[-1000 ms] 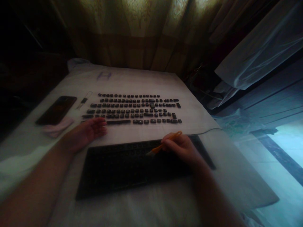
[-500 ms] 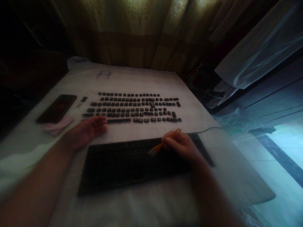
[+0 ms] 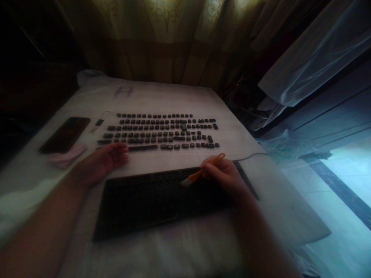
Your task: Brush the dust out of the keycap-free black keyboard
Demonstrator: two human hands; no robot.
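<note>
Right hand [image 3: 222,172]: fingers pinched closed around the slim orange handle of a pale-bristled brush [image 3: 196,176]; bristles slanted down over the middle of the flat black rectangular keyboard base [image 3: 139,200], contact unclear. Left hand [image 3: 108,160]: open, fingers loosely curled, nothing seen in hold, near the base's far left corner.

Beyond the base, small black plastic keycaps [image 3: 177,146] lay in rows on the white cloth-like covering [image 3: 162,247]. Dark rectangular phone [image 3: 66,134] and wire-looped tool [image 3: 99,122] to their left.

Progress, as judged: caps off and sorted, brushing under way, none seen refitted; how much of the base was brushed, too dark to tell.

Against the frame just before: brush slightly farther right and toward the far edge; left hand and rows much as they were.
</note>
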